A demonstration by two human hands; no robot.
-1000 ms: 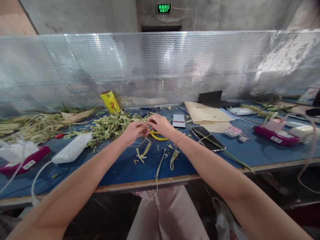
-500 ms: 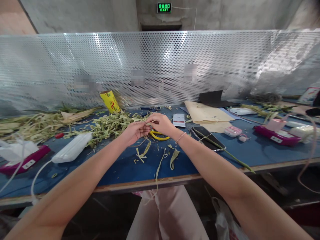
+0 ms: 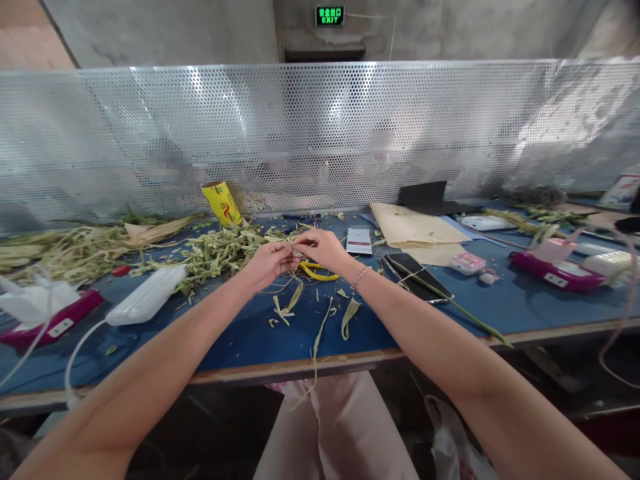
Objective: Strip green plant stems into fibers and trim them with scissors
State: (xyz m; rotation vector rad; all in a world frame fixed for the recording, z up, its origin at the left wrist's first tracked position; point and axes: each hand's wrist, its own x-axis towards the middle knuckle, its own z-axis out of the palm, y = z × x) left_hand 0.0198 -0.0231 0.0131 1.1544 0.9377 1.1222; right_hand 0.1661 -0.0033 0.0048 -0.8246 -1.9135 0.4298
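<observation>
Both forearms reach inward, the hands [image 3: 295, 257] meeting with fingertips pinched together.

Head-worn view, facing forward and down, table [image 3: 373, 330] close below

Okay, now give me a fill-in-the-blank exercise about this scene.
The small glowing green wall sign reads "____" in English.
The thin pink bracelet circles the person's ____ wrist.
The tilted, printed cylindrical tube is mainly ____.
The flat black phone lies on a flat tabletop coloured ____.

Missing words: EXIT; right; yellow; blue.
</observation>
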